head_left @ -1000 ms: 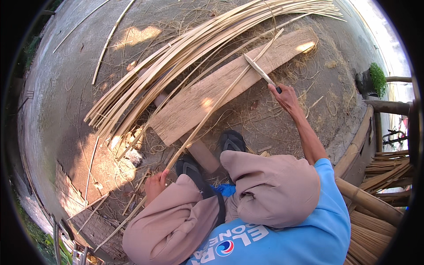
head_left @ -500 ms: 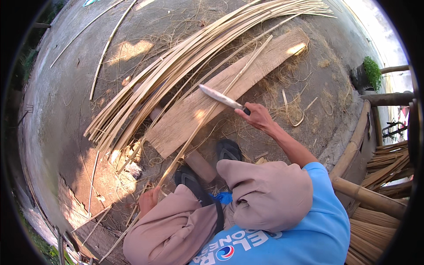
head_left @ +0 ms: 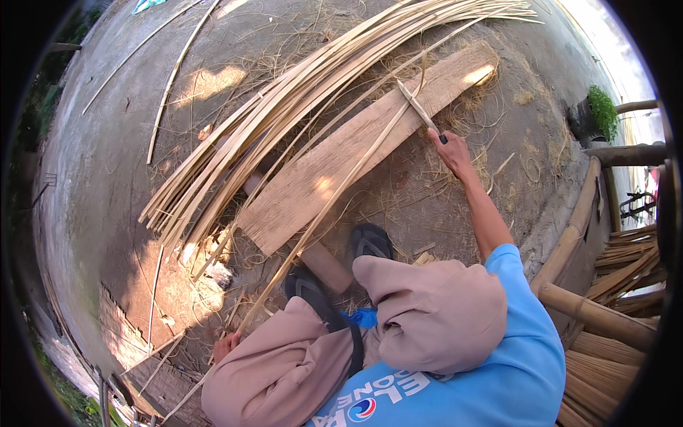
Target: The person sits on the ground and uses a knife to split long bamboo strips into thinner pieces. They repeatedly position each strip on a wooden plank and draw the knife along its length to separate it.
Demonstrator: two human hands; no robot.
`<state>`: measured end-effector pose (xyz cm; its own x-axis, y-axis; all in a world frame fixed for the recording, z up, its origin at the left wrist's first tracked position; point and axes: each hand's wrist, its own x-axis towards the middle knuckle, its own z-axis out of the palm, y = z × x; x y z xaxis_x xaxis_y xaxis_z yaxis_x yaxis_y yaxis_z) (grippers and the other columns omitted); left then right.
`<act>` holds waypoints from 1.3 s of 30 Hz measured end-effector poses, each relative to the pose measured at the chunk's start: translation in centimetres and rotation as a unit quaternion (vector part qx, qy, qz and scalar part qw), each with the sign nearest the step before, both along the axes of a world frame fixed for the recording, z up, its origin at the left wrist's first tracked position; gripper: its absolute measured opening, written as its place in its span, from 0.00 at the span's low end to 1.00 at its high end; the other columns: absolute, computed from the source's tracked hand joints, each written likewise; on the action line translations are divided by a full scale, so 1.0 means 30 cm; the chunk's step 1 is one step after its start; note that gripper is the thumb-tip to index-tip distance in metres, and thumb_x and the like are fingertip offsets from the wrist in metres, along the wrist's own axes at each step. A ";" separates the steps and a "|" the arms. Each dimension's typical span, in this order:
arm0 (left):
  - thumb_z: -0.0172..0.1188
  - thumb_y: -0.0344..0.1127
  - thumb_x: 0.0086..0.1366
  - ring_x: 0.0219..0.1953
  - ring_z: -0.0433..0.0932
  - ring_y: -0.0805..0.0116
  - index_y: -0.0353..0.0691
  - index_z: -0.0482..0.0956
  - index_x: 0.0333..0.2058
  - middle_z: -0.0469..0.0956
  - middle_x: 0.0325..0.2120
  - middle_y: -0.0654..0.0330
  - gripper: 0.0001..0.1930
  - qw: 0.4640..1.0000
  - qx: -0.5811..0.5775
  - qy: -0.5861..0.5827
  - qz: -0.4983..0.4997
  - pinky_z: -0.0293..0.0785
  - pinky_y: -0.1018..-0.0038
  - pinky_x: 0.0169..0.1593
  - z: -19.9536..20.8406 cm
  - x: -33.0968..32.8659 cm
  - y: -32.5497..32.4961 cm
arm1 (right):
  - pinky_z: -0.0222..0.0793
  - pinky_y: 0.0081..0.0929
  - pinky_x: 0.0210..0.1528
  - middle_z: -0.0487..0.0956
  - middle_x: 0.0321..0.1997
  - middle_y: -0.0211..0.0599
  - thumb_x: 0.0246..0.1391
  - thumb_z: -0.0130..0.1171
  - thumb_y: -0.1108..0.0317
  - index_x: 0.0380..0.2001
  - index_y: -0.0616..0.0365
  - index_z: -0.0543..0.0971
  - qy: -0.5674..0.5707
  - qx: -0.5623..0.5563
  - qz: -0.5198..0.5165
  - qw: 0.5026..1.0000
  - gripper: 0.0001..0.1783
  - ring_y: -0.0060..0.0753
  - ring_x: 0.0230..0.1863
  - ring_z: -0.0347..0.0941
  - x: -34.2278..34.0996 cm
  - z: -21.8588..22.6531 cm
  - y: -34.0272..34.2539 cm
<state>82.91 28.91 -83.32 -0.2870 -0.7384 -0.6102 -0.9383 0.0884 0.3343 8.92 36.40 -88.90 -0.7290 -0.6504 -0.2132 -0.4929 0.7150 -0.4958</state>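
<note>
The pale strip (head_left: 287,263) runs seven to one o'clock; the right hand (head_left: 452,151), nearer one, clenches the knife (head_left: 418,107); the left hand's (head_left: 225,346) grip I can't tell.

An open-air workshop or work yard: sunlight patches the bare floor (head_left: 92,178), littered with shavings (head_left: 523,97). A bundle (head_left: 299,110) of long pale strips lies beyond a plank (head_left: 284,213), a knife (head_left: 418,105) above it. At right are bamboo rails (head_left: 596,319), stacked strips (head_left: 601,364) and a potted plant (head_left: 602,116).
</note>
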 end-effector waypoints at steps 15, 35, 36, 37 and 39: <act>0.54 0.57 0.73 0.18 0.71 0.56 0.38 0.82 0.28 0.71 0.16 0.46 0.26 1.000 -0.001 0.002 0.019 0.65 0.57 0.27 -0.039 0.022 0.030 | 0.72 0.53 0.43 0.81 0.28 0.61 0.60 0.51 0.28 0.27 0.65 0.80 0.080 0.037 0.088 0.992 0.42 0.64 0.39 0.80 -0.131 0.030 0.025; 0.49 0.59 0.75 0.26 0.82 0.40 0.44 0.80 0.29 0.81 0.21 0.47 0.26 0.981 -0.182 0.035 -0.055 0.74 0.48 0.30 -0.173 -0.747 -0.052 | 0.73 0.42 0.31 0.75 0.18 0.46 0.65 0.55 0.36 0.26 0.65 0.78 -0.097 -0.009 0.092 0.991 0.36 0.42 0.24 0.79 0.504 0.046 -0.005; 0.49 0.59 0.75 0.26 0.82 0.40 0.44 0.78 0.28 0.81 0.21 0.47 0.26 0.979 -0.191 0.029 -0.067 0.74 0.47 0.29 -0.178 -0.764 -0.045 | 0.74 0.47 0.34 0.78 0.21 0.50 0.64 0.56 0.36 0.28 0.65 0.78 -0.084 -0.008 0.177 0.981 0.35 0.50 0.28 0.80 0.590 0.068 0.028; 0.48 0.59 0.75 0.26 0.82 0.41 0.44 0.77 0.28 0.80 0.20 0.48 0.26 0.977 -0.204 0.007 -0.067 0.74 0.47 0.28 -0.191 -0.748 -0.034 | 0.74 0.51 0.38 0.80 0.25 0.55 0.63 0.57 0.36 0.29 0.65 0.79 -0.081 -0.015 0.273 0.959 0.35 0.59 0.33 0.81 0.687 0.059 0.037; 0.47 0.60 0.75 0.25 0.82 0.41 0.45 0.76 0.27 0.80 0.20 0.48 0.26 0.971 -0.224 -0.023 -0.077 0.72 0.47 0.26 -0.200 -0.733 -0.026 | 0.74 0.53 0.40 0.81 0.27 0.56 0.62 0.58 0.36 0.30 0.64 0.79 -0.100 0.019 0.313 0.944 0.34 0.62 0.36 0.81 0.793 0.122 0.062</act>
<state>60.92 28.12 -89.32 -0.3953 -0.8829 -0.2533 -0.9155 0.3562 0.1872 32.71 38.26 -85.23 -0.1470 -0.9299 -0.3372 -0.7247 0.3332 -0.6032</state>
